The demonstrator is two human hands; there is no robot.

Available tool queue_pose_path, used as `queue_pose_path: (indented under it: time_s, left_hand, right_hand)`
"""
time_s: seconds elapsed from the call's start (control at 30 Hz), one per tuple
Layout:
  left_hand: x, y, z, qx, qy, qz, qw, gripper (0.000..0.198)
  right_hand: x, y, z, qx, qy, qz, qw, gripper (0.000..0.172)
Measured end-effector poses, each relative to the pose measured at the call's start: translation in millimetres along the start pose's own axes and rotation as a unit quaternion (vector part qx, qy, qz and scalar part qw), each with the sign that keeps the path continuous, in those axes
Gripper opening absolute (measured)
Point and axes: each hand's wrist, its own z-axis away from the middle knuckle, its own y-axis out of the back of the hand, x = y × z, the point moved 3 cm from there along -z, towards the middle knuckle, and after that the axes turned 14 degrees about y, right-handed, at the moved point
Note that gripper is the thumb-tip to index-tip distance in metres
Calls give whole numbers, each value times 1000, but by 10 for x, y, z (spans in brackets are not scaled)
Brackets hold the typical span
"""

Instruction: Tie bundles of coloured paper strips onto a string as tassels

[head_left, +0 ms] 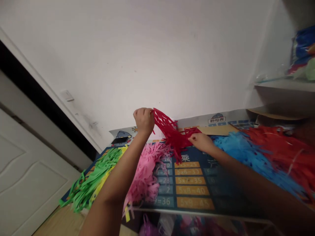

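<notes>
Red shredded-paper fringe is held up between the hands, above the table, its strips hanging loose and netted. One end is clamped in the closed left hand; the other is pinched by the right hand, the hands being kept apart with the fringe stretched across the gap. Beneath the left hand, a pink paper fringe is laid on a blue multiplication-chart mat, and further left a green paper fringe with yellow strips is spread. Beside the right hand, a blue paper fringe is heaped, with a second red paper fringe beyond it. A white shelf is seen past the right hand, and a white door past the left.
</notes>
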Motion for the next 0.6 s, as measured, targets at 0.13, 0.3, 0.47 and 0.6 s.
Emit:
queue_pose_path:
  time_s: [0.13, 0.3, 0.47, 0.6]
  left_hand:
    - [83, 618, 117, 117, -135, -7, 984, 8]
    - [254, 868, 533, 69, -225, -48, 971, 10]
    - [401, 974, 1011, 36, -266, -56, 962, 12]
    - [478, 1163, 1304, 12, -267, -39, 963, 13]
  right_hand:
    - [-835, 161, 400, 86, 117, -156, 977, 30]
    - [-1678, 36, 906, 222, 288, -234, 901, 40]
    - [-1894, -425, 970, 259, 234, -211, 913, 59]
    - [-1841, -736, 852, 228, 165, -175, 943, 48]
